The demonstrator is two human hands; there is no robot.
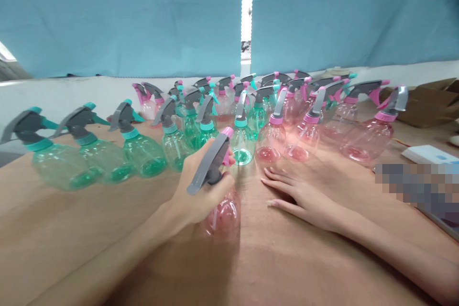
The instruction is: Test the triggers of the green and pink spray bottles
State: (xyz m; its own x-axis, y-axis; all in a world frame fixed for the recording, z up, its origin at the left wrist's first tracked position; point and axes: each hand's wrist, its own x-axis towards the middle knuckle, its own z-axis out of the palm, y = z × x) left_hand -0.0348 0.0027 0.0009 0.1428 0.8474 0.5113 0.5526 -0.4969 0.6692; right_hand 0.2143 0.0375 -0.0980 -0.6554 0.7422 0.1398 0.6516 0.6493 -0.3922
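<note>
**Grip low, keep the pink spray bottle (225, 215) level**

The left hand (188, 205) has its fingers curled closed round the bottle below the grey spray head (211, 160), nearer the surface's (279, 263) near edge than the standing bottles (145, 153). The right hand (310, 196) lies loosely spread, holding nothing. Best, I'd judge, to keep the fingers off the pink trigger (226, 157) and the base level, clear of the rows towards the far edge.

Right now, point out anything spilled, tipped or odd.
No spill or breakage shows. The leftmost green bottles seem to lean, probably from lens stretch. One pink bottle is apart from the rows, held in the left hand. At right, a pixelated patch looks odd and hides what lies there.
</note>
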